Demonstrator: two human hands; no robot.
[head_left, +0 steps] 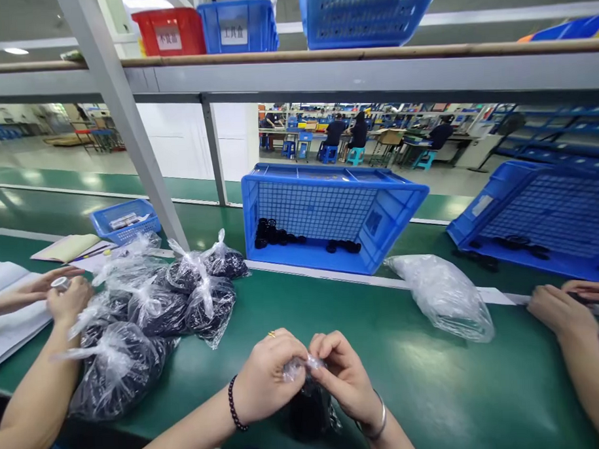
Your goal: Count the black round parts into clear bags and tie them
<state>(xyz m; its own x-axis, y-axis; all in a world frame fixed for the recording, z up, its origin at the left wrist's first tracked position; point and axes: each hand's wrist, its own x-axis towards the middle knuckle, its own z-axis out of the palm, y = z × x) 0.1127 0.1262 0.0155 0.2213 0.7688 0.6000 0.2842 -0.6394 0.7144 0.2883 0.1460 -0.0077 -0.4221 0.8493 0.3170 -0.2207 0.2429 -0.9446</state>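
At the front middle of the bench, my left hand (275, 366) is closed around the gathered neck of a clear plastic bag (310, 411) with black contents. My right hand (341, 373) pinches the twisted top of the same bag, close beside the left. The bag hangs or rests below both hands, near the table's front edge; which one I cannot tell. Left of my hands lie several tied clear bags (157, 308) filled with black pieces. A tipped blue crate (313, 266) stands ahead, with a few black ring-like parts (275, 233) inside.
A folded stack of clear bags (444, 295) lies to the right. Co-workers' hands work at the far left (69, 298) and far right (560, 310). Another blue crate (539, 209) is tipped at the right. A shelf (324, 73) with bins crosses above; its post (129, 119) stands left.
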